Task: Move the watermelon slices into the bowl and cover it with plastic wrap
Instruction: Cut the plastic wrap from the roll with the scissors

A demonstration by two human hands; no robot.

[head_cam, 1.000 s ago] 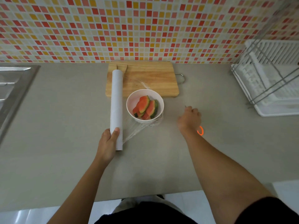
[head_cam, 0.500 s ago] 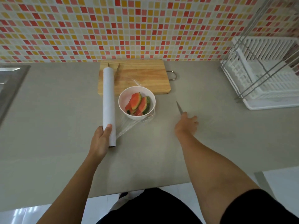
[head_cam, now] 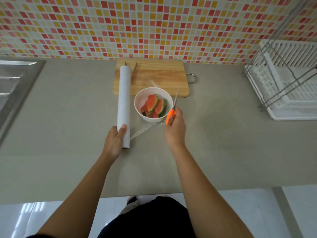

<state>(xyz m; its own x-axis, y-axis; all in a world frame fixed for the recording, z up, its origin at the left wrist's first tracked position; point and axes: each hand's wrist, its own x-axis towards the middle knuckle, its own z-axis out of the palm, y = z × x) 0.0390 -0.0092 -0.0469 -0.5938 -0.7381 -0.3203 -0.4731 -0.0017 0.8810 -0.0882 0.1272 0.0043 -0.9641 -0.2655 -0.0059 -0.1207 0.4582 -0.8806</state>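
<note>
A white bowl (head_cam: pixel 139 100) stands on the grey counter and holds several watermelon slices (head_cam: pixel 154 105). Clear plastic film (head_cam: pixel 142 128) stretches from the bowl down to a long white roll of plastic wrap (head_cam: pixel 123 98) lying to the bowl's left. My left hand (head_cam: pixel 114 141) grips the near end of that roll. My right hand (head_cam: pixel 175 131) holds orange-handled scissors (head_cam: pixel 172 113) just right of the bowl, blades pointing away from me along its rim.
A wooden cutting board (head_cam: pixel 157 74) with a metal handle lies behind the bowl, against the tiled wall. A steel sink (head_cam: pixel 15 79) is at the left. A white dish rack (head_cam: pixel 288 83) stands at the right. The counter's front edge runs near my body.
My right hand picked the scissors up off the counter at the right and brought them left, up to the bowl's right side. My left hand kept hold of the roll.
</note>
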